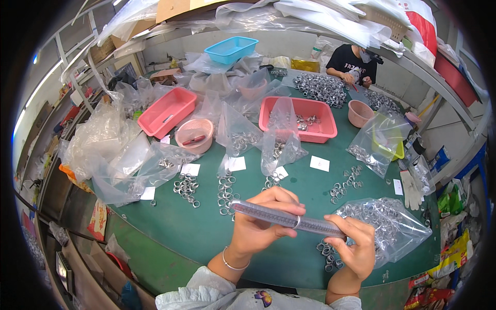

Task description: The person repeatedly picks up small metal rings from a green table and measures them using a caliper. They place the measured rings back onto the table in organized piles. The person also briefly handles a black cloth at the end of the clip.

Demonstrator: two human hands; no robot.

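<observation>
A grey ring sizing stick point(271, 215) with fine scale marks lies across both my hands above the table. One silver ring point(297, 222) sits around its middle. My left hand point(261, 227) is closed around the stick's left part, with thumb and fingertips right beside the ring; whether they also pinch the ring I cannot tell. My right hand point(356, 245) grips the stick's right end. Below it lies a small group of loose rings point(328, 256), and beside it a clear plastic bag point(392, 230) full of rings.
Ring piles point(186, 189) lie by white paper cards point(319, 163) on the green table point(206, 243). Pink trays point(168, 111), a pink basket point(194, 135), a blue tray point(231, 50) and plastic bags stand farther back. A co-worker point(356, 64) sits at the far right beside a ring heap point(320, 89).
</observation>
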